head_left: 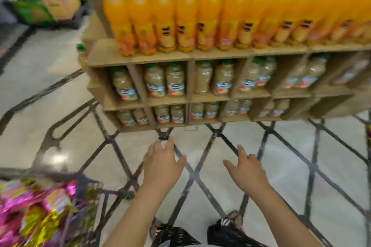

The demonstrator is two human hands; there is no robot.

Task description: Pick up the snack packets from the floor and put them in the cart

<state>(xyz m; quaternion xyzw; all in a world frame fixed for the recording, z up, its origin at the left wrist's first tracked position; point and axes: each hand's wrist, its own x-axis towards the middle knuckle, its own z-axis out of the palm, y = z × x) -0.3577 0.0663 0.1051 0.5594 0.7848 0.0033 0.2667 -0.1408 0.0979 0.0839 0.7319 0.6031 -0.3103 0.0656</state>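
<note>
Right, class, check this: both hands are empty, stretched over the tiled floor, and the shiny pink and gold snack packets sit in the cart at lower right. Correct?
Not quite: the head view shows the shiny pink and gold snack packets in the dark wire cart at lower left, not right. The left hand and right hand are indeed empty, over the pale tiled floor.

Bright overhead store light, glare patch on glossy floor, heavy motion blur, wide-angle edge bending

Can't read any txt, too blurry: labels on orange bottles, pale juice bottles & my snack packets all smeared
</note>
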